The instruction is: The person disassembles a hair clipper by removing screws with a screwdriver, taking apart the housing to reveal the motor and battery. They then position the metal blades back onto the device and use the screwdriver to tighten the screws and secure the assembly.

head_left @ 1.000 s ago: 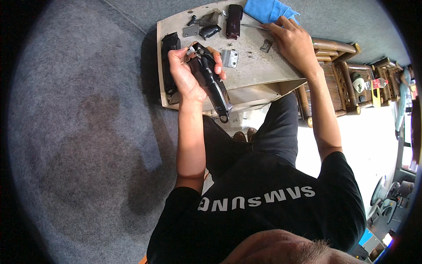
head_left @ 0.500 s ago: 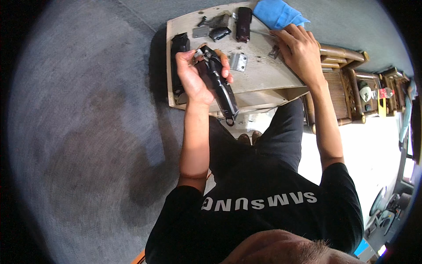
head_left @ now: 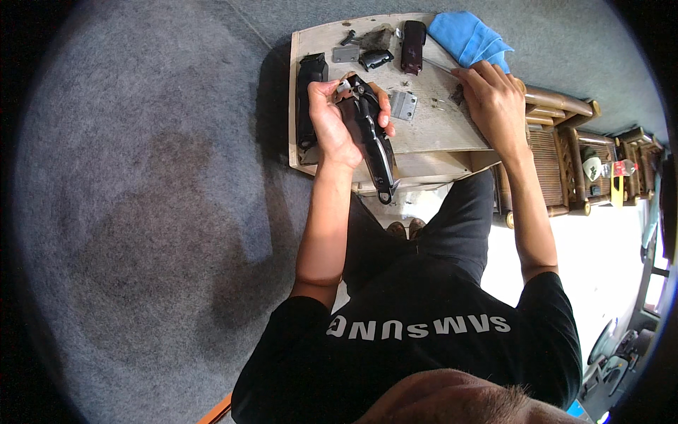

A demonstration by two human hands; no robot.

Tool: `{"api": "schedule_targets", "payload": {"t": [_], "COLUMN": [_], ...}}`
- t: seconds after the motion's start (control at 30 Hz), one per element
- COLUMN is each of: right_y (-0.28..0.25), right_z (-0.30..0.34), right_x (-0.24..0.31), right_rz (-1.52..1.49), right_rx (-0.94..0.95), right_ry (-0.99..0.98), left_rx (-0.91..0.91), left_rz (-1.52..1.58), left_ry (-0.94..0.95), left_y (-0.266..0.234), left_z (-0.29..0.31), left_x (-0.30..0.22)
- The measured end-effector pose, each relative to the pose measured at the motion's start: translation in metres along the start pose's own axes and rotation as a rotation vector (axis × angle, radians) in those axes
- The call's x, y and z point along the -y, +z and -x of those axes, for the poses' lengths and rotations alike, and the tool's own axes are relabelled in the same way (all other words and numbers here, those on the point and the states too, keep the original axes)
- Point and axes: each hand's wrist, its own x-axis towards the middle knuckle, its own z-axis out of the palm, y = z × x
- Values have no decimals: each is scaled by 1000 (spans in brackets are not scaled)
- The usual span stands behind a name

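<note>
My left hand (head_left: pixel 335 131) is closed around a black hair clipper (head_left: pixel 369 134) above the near left part of the small wooden table. The clipper's housing looks opened, with a pale part showing by my thumb. At the table's right side, my right hand (head_left: pixel 494 106) has its fingers bent down. A thin metal rod (head_left: pixel 439 66), like a screwdriver shaft, runs to its fingertips; the far end of the rod is hidden under the hand. Between the hands lie a metal clipper blade (head_left: pixel 403 105) and several tiny screws (head_left: pixel 438 104).
On the wooden table (head_left: pixel 441 138) lie a second black clipper (head_left: pixel 311 99), a dark clipper cover (head_left: pixel 413 46), a black curved part (head_left: pixel 376 59), a grey plate (head_left: pixel 346 54) and a brush-like piece (head_left: pixel 376 37). A blue cloth (head_left: pixel 466 37) sits at the far right corner. Bamboo seats (head_left: pixel 551 155) stand rightward.
The whole view has shifted, so the table and hands appear farther right and slightly lower. Both hands keep nearly the same places over the table, and the clipper stays in my left hand.
</note>
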Motion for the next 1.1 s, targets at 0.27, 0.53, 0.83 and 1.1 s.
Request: {"api": "schedule_targets", "payload": {"t": [0.27, 0.53, 0.83, 1.1], "right_y": [-7, 76, 91, 120], "right_z": [-36, -126, -172, -192], "right_x": [15, 33, 50, 34], "right_rz": [-125, -371, 14, -299], "right_rx": [-71, 92, 541, 698], "right_ry": [-22, -337, -107, -65], "left_rx": [-22, -39, -37, -37], "left_rz": [-22, -61, -33, -49], "left_ry": [11, 50, 27, 38], "left_y": [1, -2, -3, 3], "left_z": [-1, -3, -3, -2], "left_x": [1, 4, 5, 6]}}
